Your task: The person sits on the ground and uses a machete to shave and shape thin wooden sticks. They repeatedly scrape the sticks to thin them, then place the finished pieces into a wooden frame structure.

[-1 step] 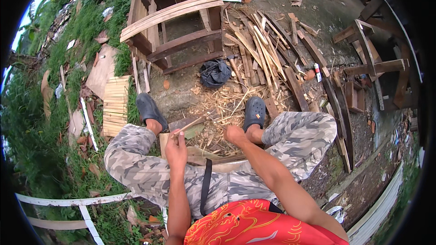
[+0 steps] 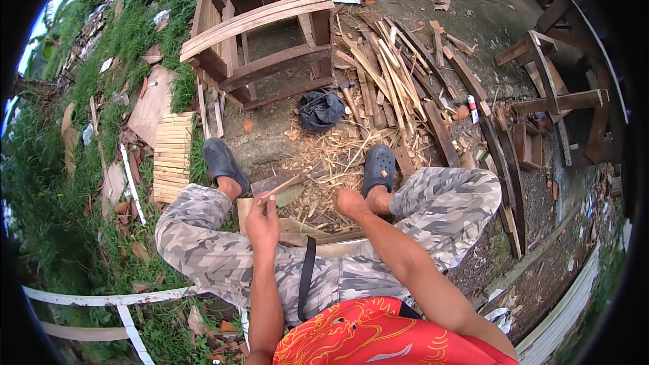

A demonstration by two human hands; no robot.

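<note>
My left hand (image 2: 262, 223) is closed round one end of a thin wooden stick (image 2: 284, 184), which slants up and to the right. Its thumb lies along the stick. To the right, my right hand (image 2: 349, 203) is closed, with a slim blade-like tool (image 2: 323, 186) reaching from it toward the stick's far tip. The tool's handle is hidden in the fist, and its exact kind is too small to tell. Under both hands, wood shavings (image 2: 318, 208) and short board pieces (image 2: 276, 182) lie between my feet.
Ahead stands a wooden frame (image 2: 270, 71) with a black plastic bag (image 2: 320, 109) and a hammer (image 2: 351, 105) beside it. Wood strips (image 2: 392, 71) are heaped right of them. Bundled slats (image 2: 172, 155) lie on the left. More wooden framing (image 2: 561, 100) stands far right.
</note>
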